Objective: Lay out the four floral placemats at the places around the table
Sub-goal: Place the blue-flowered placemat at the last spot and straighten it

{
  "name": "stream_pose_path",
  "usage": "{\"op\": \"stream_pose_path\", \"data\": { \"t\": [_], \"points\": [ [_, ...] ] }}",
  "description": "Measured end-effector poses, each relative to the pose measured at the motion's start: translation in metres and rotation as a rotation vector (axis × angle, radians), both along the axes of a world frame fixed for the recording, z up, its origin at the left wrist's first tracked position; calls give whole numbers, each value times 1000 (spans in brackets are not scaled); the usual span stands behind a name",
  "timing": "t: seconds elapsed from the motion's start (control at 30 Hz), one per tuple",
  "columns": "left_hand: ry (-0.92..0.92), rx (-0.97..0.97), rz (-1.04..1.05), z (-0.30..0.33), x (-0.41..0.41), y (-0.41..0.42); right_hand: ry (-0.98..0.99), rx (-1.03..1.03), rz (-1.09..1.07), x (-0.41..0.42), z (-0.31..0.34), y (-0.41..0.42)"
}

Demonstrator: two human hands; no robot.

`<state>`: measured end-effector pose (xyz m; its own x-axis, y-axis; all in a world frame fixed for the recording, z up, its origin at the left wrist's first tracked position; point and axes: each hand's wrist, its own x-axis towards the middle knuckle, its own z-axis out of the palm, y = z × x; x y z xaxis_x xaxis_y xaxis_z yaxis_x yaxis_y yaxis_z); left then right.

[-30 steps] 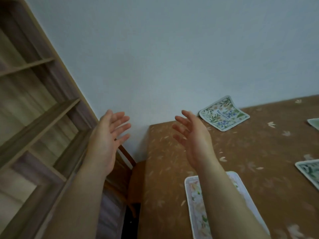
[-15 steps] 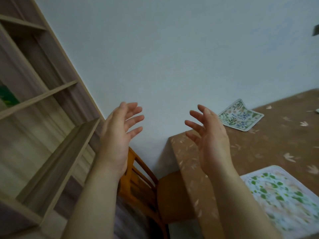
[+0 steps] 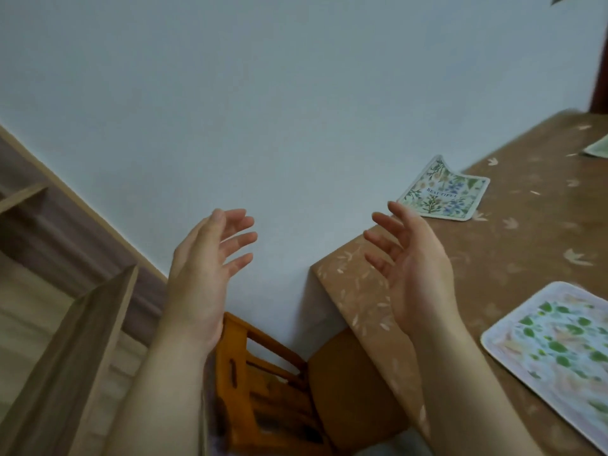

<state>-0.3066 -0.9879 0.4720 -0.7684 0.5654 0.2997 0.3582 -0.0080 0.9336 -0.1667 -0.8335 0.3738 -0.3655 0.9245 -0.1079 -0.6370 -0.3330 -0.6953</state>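
Note:
A floral placemat with blue flowers lies at the table's far left corner, its far edge curled up against the wall. A second placemat with green leaves lies near me at the right. The corner of a third placemat shows at the right edge. My left hand is raised off the table's left side, fingers spread, holding nothing. My right hand hovers over the table's left corner, also spread and empty.
The table has a brown leaf-print cloth hanging over its left end. An orange wooden chair stands below that end against the pale wall. A wooden shelf unit fills the left side.
The view has swung left and tilted; the chair has come into sight. Both hands stay raised and empty, drifting slightly apart.

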Motion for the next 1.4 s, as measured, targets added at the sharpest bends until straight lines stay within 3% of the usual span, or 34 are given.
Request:
{"op": "stream_pose_path", "data": {
  "t": [0.2,0.4,0.5,0.6,0.67,0.93,1.13,1.4],
  "points": [
    [-171,-119,-153,-39,-53,53,-62,-55,-66,-39,-25,22],
    [-292,-62,-358,-48,-101,112,-151,-32,-285,-52,-25,49],
    [-265,-92,-505,-49,-125,133,-157,-14,-389,-64,-16,52],
    [-100,-227,-597,-50,-159,143,-147,4,-424,-82,-18,53],
    [-38,-269,-591,-52,-178,148,-157,-13,-390,-96,-21,62],
    [-146,-233,-464,-61,-184,223,-110,-79,-317,-137,-38,147],
    [-234,-268,-448,-95,-154,341,-81,-124,-326,-125,-58,237],
    [-372,-404,-479,-197,-125,519,-134,-130,-322,-106,-147,372]
  ]
}}
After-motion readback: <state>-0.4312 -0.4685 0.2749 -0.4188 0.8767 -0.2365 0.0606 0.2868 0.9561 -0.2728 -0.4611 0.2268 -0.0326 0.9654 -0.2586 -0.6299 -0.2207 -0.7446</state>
